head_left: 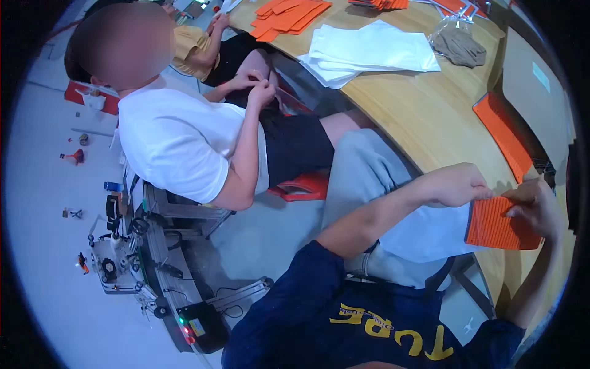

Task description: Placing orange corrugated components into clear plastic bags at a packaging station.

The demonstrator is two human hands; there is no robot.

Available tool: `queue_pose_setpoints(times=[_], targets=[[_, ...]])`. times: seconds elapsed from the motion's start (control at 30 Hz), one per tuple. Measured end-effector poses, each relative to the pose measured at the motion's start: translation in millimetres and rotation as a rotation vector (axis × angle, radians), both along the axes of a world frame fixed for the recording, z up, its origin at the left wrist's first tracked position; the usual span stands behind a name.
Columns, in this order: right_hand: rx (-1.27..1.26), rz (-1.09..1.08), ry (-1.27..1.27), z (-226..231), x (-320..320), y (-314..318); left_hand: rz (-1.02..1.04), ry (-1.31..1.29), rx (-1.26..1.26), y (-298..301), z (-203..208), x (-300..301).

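An orange piece with fine parallel ribs (501,229) is held near the table's edge at the lower right. My left hand (458,184) is closed, its fingertips pinching the piece's upper left corner. My right hand (538,206) grips the opposite upper corner, thumb across the ribbed face and the other fingers mostly out of sight. Beneath and to the left of the piece, a white sheet (430,234) spreads over the lap. Beyond my hands, an open cardboard box (534,92) holds more orange ribbed pieces (501,132).
White sheets (372,46) lie stacked on the wooden table (430,114), with orange pieces (289,15) farther back. A clear bag with something brown (458,43) sits near the box. A co-worker in white (172,141) sits at left, another person in yellow (195,52) beyond. Machinery (129,264) stands lower left.
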State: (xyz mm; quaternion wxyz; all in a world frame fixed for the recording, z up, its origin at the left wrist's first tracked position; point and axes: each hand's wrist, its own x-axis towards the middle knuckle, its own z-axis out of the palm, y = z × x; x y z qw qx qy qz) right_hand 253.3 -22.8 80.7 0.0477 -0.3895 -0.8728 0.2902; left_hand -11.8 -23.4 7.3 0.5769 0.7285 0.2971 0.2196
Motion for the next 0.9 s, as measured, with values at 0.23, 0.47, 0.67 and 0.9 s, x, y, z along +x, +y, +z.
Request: queue_pose_setpoints(times=[0.23,0.47,0.67,0.9], targets=[[-0.058,0.025,-0.078,-4.5,-32.4,-7.9,-0.065,0.053,-0.094,-12.4,8.5,6.9],[0.217,-0.252,-0.121,7.6,-34.3,-24.1,-0.129,0.021,0.103,-11.9,7.2,0.3],[0.384,-0.201,0.084,11.4,-35.8,-7.4,0.043,0.046,0.286,-7.1,4.3,8.0],[0.098,-0.449,0.381,-7.9,-30.6,18.0,0.307,-0.327,-0.022,24.2,-2.4,-24.4]])
